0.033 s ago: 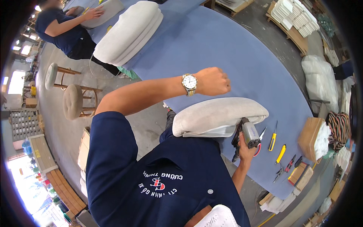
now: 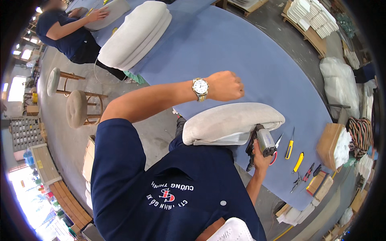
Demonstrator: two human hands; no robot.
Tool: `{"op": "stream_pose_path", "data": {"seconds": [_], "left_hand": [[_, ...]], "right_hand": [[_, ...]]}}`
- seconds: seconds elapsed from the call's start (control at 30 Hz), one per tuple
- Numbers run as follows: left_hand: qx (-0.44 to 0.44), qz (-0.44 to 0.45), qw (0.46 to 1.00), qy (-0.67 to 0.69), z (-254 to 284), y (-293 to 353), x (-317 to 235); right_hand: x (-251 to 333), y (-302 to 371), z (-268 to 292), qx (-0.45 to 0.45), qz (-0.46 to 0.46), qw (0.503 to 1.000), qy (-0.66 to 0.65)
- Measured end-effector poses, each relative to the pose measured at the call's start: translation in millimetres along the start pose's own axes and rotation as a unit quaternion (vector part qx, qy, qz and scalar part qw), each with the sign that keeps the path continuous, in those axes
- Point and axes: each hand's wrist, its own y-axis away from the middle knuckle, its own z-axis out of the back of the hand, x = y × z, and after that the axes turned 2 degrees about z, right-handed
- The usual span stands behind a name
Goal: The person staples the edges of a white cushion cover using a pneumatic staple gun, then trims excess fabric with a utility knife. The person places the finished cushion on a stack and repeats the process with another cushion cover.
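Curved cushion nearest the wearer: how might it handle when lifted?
The curved cushion probably keeps its shape, showing no sag. Plump and rounded, it likely gives when squeezed. Its matte, cloth-like look suggests it resists slipping.

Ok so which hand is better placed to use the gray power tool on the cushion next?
Probably the right: your right hand grips the gray power tool, right at the near side of the cushion. Your left hand is curled into a fist beyond the cushion, apparently holding nothing.

Two padded stools [image 2: 75,109] stand at left; at right, a cardboard box [image 2: 328,145] holds white material [image 2: 343,148].
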Motion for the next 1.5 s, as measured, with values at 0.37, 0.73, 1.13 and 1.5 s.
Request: {"op": "stream_pose_path", "data": {"seconds": [0.37, 0.73, 1.13, 1.5], "left_hand": [[0.063, 0.207, 0.933, 0.286, -71.8, -9.7, -8.9], [0.201, 0.290, 0.727, 0.590, -106.9, -7.4, -88.6], [0.162, 0.307, 0.883, 0.316, -51.9, -26.0, -125.1], [0.135, 0.324, 0.883, 0.312, -57.0, -22.8, -135.1]], "right_hand": [[19.6, 1.0, -2.4, 0.002, 0.003, 1.000, -0.020], [17.5, -9.8, -3.0, -0.010, 0.107, 0.993, 0.044], [22.4, -5.8, -7.4, -0.023, 0.096, 0.995, 0.019], [33.1, -5.9, -3.6, 0.024, 0.076, 0.996, 0.049]]}}
